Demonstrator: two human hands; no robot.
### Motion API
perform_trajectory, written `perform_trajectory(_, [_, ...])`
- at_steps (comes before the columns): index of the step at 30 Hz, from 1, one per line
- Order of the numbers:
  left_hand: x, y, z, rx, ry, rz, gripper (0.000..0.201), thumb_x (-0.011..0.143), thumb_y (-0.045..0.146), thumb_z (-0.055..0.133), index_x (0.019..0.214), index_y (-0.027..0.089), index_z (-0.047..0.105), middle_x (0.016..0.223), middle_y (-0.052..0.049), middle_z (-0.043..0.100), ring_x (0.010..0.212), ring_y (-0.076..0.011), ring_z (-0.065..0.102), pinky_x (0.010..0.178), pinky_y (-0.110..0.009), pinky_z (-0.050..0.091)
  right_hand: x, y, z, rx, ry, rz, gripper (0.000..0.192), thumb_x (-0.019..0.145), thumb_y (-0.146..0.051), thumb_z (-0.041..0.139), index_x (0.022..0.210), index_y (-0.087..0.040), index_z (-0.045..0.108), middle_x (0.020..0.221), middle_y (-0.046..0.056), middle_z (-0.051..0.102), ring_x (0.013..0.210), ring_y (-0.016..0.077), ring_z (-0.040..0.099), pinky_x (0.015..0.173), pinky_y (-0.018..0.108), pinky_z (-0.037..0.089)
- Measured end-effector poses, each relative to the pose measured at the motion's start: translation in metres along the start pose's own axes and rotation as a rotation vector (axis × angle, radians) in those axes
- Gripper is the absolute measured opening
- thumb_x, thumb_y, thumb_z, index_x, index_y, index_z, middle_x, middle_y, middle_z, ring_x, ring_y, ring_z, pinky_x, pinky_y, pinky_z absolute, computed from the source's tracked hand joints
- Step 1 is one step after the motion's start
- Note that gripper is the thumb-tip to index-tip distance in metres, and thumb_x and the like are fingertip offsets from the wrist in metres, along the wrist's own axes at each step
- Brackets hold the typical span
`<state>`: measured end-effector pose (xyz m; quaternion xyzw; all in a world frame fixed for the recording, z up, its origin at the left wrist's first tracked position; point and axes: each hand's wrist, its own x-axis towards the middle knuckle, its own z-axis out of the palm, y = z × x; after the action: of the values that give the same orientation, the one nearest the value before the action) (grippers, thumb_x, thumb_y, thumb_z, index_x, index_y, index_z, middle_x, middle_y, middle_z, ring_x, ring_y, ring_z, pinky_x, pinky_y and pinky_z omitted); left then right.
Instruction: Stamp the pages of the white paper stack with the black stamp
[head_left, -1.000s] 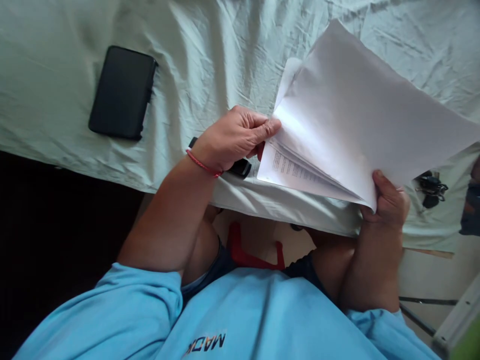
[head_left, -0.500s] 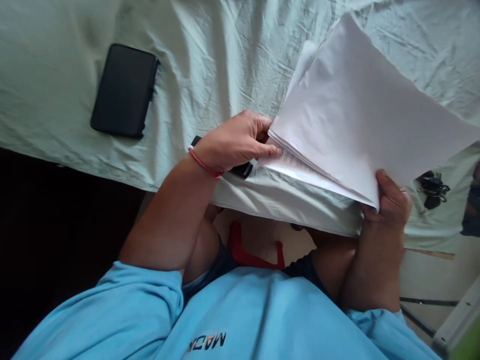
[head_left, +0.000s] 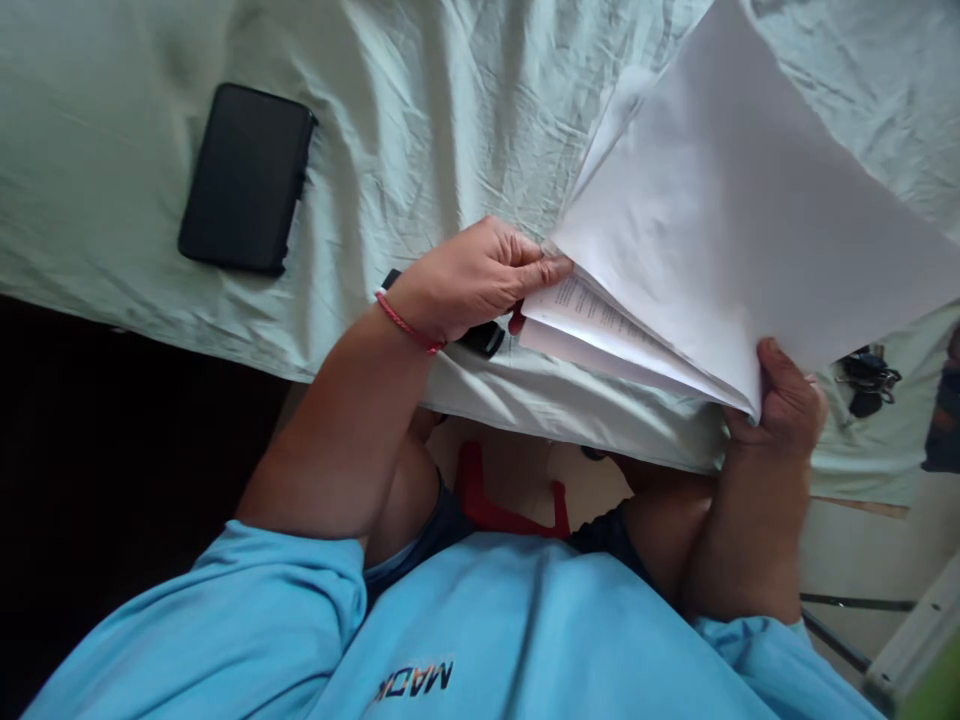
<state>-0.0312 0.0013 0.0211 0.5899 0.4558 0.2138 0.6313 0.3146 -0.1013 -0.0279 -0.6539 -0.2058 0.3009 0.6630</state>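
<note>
A stack of white paper sheets (head_left: pixel 720 200) is held above the cloth, its top side blank. Printed lines show on a lower sheet (head_left: pixel 600 315) where the near edge fans apart. My left hand (head_left: pixel 487 275), with a red cord bracelet on its wrist, pinches the left corner of the sheets between thumb and fingers. My right hand (head_left: pixel 784 405) grips the near right corner, thumb on top and the other fingers hidden beneath. Under my left wrist lies a dark object (head_left: pixel 484 340), mostly covered, so I cannot tell its kind.
A pale green cloth (head_left: pixel 405 130) with wrinkles covers the table. On it at the left lies a flat black case (head_left: pixel 247 180). A bunch of keys (head_left: pixel 866 380) lies right of my right hand. Part of something red (head_left: pixel 510 510) shows below the table edge.
My left thumb has moved slightly up along the corner of the sheets. The near edges have spread further, baring more print, and the upper sheets have risen. My right hand stays nearly still.
</note>
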Motion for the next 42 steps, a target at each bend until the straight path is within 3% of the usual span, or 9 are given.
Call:
perform_trajectory(6, [0.004,-0.003,0.003,-0.108,0.098,0.025,0.038,0.104,0.044,0.073,0.076,0.017,0.070,0.061,0.000,0.056,0.062,-0.0156,0.057,0.059,-0.026,0.044,-0.005,-0.003,0.004,0.021,-0.023,-0.042,0.044,0.070,-0.027,0.093,0.108,-0.012,0.079,0.107,0.003,0.080,0.102,0.0160,0.079,0.096,0.025,0.070])
perform_trajectory(10, [0.008,-0.005,0.003,-0.171,0.137,0.107,0.035,0.095,0.042,0.085,0.074,0.019,0.068,0.067,-0.001,0.059,0.065,-0.0151,0.053,0.063,-0.029,0.046,-0.006,-0.003,0.004,0.026,-0.018,-0.031,0.044,0.069,-0.028,0.092,0.109,-0.014,0.078,0.111,0.003,0.079,0.103,0.0157,0.078,0.100,0.028,0.069])
perform_trajectory(13, [0.014,-0.014,0.001,-0.210,0.140,0.175,0.035,0.089,0.041,0.092,0.075,0.021,0.068,0.069,-0.001,0.062,0.068,-0.0146,0.049,0.066,-0.031,0.044,-0.006,-0.002,0.003,0.012,-0.008,-0.019,0.048,0.067,-0.027,0.093,0.110,-0.013,0.078,0.113,0.004,0.079,0.105,0.0170,0.078,0.102,0.030,0.069])
perform_trajectory(17, [0.017,-0.023,-0.003,-0.188,0.098,0.223,0.037,0.094,0.046,0.087,0.073,0.021,0.068,0.064,-0.001,0.059,0.068,-0.0151,0.049,0.067,-0.032,0.042,-0.007,-0.003,0.004,0.005,0.021,-0.018,0.051,0.065,-0.029,0.095,0.109,-0.011,0.077,0.114,0.006,0.079,0.107,0.0186,0.078,0.104,0.030,0.068])
perform_trajectory(26, [0.011,-0.014,-0.002,-0.124,0.078,0.184,0.044,0.099,0.047,0.079,0.067,0.021,0.064,0.056,-0.001,0.057,0.059,-0.0144,0.053,0.060,-0.029,0.045,-0.006,-0.004,0.003,-0.002,-0.011,-0.020,0.047,0.066,-0.029,0.093,0.108,-0.013,0.077,0.113,0.004,0.079,0.110,0.0176,0.077,0.108,0.030,0.066])
perform_trajectory(32, [0.007,-0.003,0.001,-0.086,0.085,0.121,0.049,0.100,0.043,0.075,0.061,0.019,0.058,0.053,0.000,0.055,0.051,-0.0103,0.046,0.050,-0.023,0.038,-0.001,-0.002,-0.001,-0.017,-0.012,-0.028,0.043,0.065,-0.028,0.091,0.103,-0.015,0.077,0.111,0.002,0.078,0.107,0.0162,0.077,0.108,0.029,0.066])
perform_trajectory(36, [0.003,0.004,0.004,-0.078,0.091,0.097,0.046,0.102,0.032,0.069,0.060,0.017,0.058,0.054,0.000,0.056,0.050,-0.0089,0.047,0.051,-0.021,0.039,0.003,-0.001,-0.005,-0.049,0.016,-0.010,0.044,0.065,-0.032,0.092,0.102,-0.014,0.078,0.107,0.003,0.078,0.106,0.0178,0.077,0.105,0.032,0.068])
perform_trajectory(42, [0.002,0.006,0.005,-0.036,0.025,0.074,0.039,0.095,0.014,0.064,0.056,0.017,0.059,0.057,-0.002,0.060,0.053,-0.0102,0.053,0.056,-0.024,0.042,0.007,0.001,-0.007,-0.005,0.047,0.023,0.048,0.075,-0.036,0.089,0.116,-0.014,0.077,0.114,0.003,0.079,0.110,0.0172,0.077,0.108,0.033,0.067])
